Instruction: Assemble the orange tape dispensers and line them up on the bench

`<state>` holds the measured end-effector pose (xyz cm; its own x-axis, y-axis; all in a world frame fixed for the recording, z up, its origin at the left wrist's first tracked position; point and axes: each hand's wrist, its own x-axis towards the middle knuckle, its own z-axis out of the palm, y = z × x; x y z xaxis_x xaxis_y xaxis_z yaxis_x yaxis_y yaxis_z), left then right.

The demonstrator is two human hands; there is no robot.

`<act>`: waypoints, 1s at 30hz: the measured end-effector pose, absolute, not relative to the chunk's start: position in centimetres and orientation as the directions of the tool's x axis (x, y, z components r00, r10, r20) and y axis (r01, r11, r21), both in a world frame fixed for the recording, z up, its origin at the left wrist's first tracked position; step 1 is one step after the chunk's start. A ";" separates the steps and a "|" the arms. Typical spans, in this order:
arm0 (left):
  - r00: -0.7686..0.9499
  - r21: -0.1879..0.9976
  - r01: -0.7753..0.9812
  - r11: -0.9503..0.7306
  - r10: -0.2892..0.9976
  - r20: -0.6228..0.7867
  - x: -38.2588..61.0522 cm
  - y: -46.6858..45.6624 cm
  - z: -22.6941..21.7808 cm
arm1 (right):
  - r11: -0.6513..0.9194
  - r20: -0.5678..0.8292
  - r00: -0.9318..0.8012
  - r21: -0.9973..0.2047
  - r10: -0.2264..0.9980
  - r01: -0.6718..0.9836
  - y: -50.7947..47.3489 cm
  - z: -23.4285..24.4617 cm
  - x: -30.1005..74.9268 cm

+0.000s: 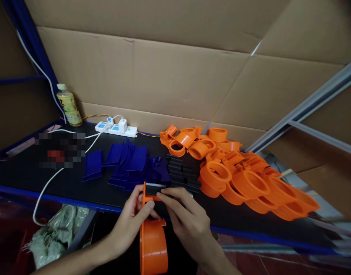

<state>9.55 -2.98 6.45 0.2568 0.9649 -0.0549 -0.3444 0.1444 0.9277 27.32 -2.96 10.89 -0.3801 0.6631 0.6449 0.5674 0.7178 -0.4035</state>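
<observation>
In front of me, at the table's near edge, an orange plastic tape dispenser (pixel 154 244) hangs with its round hub downward. My left hand (pixel 135 212) grips its upper part, thumb across the frame. A black piece with a toothed metal blade (pixel 155 188) lies at the dispenser's top. My right hand (pixel 188 214) has its fingers pressed together on the right end of that black piece. Just beyond the hands are several ribbed black parts (pixel 181 172) and a pile of blue plastic plates (pixel 132 162).
A heap of orange tape dispensers (pixel 249 183) covers the table's right side. A white power strip (pixel 116 129) with plugged-in cables lies at the back, left of centre. A drink bottle (pixel 69 107) stands in the far left corner. Cardboard (pixel 164 76) walls the back.
</observation>
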 end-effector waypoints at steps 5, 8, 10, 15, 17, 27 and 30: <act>0.288 0.853 -0.476 0.212 0.955 -0.077 8.8 -2.7 7.2 | 0.720 0.645 -0.385 -0.397 0.660 0.568 -2.5 11.6 27.8; 0.263 0.798 -0.547 0.253 0.957 -0.123 8.6 -2.5 8.0 | 0.654 0.639 -0.329 -0.372 0.695 0.659 -0.7 12.2 28.4; 0.251 0.780 -0.566 0.267 0.957 -0.145 8.6 -2.4 8.4 | 0.583 0.573 -0.340 -0.314 0.745 0.749 0.9 12.5 28.7; 0.265 0.775 -0.567 0.279 0.953 -0.149 8.6 -2.5 8.5 | 0.513 0.375 -0.448 -0.089 0.811 0.854 4.2 12.4 28.1; 0.270 0.788 -0.556 0.264 0.954 -0.129 8.7 -2.6 8.4 | 0.491 0.375 -0.447 -0.026 0.812 0.871 4.7 12.1 27.6; 0.323 0.822 -0.509 0.255 0.942 -0.092 8.8 -2.5 8.0 | 0.463 0.402 -0.488 0.165 0.775 0.871 4.7 10.7 25.8; 0.339 0.825 -0.503 0.258 0.937 -0.086 8.8 -2.6 8.1 | 0.444 0.437 -0.465 0.156 0.770 0.882 4.7 10.9 25.9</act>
<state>8.80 -2.58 8.11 0.3390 0.9368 -0.0859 -0.5032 0.2577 0.8248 25.87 4.74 10.91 -0.4646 0.7700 0.4374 0.8824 0.4440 0.1558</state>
